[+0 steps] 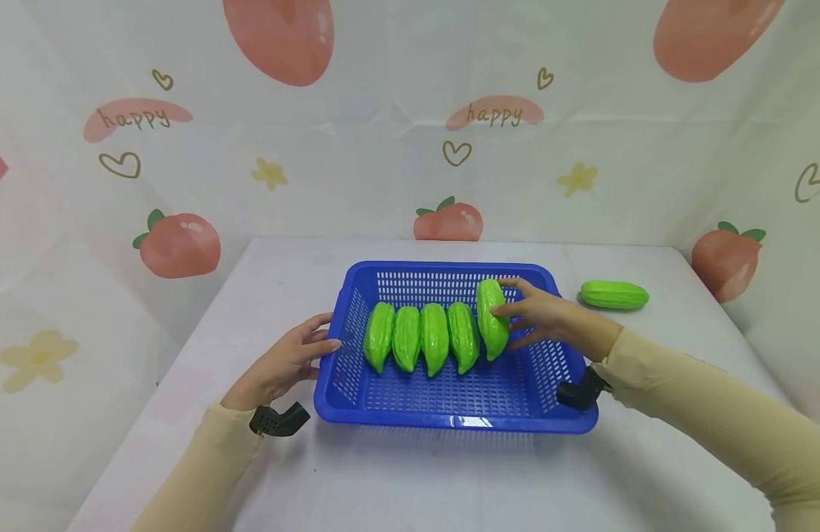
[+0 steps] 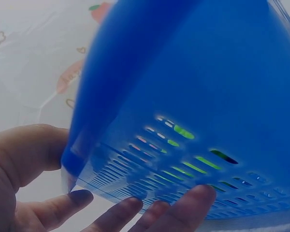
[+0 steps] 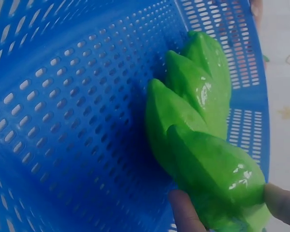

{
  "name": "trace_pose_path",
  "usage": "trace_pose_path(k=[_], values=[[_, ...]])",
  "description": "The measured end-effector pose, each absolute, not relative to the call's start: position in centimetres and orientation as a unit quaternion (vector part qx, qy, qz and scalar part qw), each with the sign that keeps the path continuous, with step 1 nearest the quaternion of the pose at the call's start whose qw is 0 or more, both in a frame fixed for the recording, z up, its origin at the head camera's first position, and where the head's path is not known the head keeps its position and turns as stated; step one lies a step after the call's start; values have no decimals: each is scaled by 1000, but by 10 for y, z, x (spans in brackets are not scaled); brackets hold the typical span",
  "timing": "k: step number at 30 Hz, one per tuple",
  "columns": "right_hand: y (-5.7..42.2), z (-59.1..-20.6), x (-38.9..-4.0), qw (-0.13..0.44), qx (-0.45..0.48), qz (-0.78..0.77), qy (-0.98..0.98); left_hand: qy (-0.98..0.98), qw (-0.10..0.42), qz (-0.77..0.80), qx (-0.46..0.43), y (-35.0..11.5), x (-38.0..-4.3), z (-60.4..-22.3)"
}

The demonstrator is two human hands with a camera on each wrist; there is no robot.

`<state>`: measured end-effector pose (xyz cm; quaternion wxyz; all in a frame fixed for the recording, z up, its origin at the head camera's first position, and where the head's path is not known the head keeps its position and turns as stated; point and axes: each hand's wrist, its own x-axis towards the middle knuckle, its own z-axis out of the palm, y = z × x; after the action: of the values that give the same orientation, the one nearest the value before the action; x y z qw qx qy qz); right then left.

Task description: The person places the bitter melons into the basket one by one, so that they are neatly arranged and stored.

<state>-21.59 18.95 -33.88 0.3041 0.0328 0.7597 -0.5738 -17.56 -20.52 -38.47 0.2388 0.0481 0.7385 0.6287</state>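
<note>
A blue plastic basket with slotted walls stands on the table. My left hand grips its left rim, the thumb at the rim and the other fingers against the outer wall. Inside, several bright green bitter melons lie side by side in a row. My right hand reaches over the basket's right side and holds another bitter melon at the right end of that row. In the right wrist view, thumb and finger pinch this bitter melon from both sides; its lower part is cut off by the frame.
One more bitter melon lies on the white table to the right of the basket, behind my right forearm. A printed curtain hangs behind the table. Each wrist carries a black camera mount.
</note>
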Motion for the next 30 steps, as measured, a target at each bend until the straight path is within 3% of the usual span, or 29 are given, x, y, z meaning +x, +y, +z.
trace_pose_path(k=[30], values=[[179,-357,-229,333,96,-501,793,740,238,627,50,-205,-177,-387]])
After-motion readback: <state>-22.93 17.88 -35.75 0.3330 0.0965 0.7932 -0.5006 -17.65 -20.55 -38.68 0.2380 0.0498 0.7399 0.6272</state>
